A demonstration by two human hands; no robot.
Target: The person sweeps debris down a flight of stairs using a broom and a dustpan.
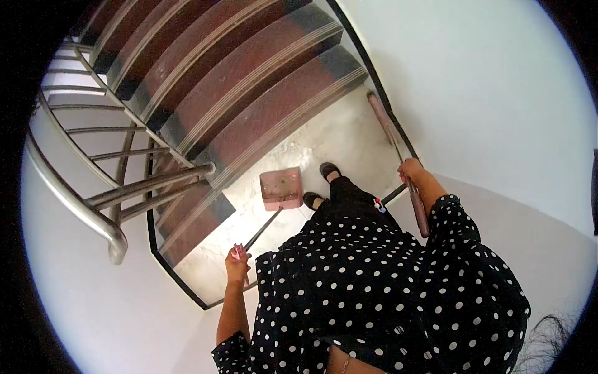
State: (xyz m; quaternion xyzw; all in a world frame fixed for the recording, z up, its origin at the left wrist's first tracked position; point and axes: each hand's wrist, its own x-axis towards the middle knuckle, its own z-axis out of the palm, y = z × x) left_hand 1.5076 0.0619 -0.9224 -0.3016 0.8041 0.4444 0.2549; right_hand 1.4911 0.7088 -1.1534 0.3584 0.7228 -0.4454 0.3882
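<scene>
My left hand (237,265) is closed around the upper end of a long-handled dustpan's stick. The pink dustpan (282,205) rests on the pale floor in front of my shoes, and bits of dirt show inside it. On the other side, my right hand (410,169) grips a broom (381,116) by its handle. The broom's pinkish head points away from me, close to the base of the right wall. Its thick brownish grip end (418,215) sticks out behind my hand, beside my sleeve.
Dark red and grey stairs (249,106) with striped edges rise ahead and to the left. A metal handrail (68,193) with bars curves along the left side. White walls (498,106) with black skirting border the pale marble-look landing (317,143).
</scene>
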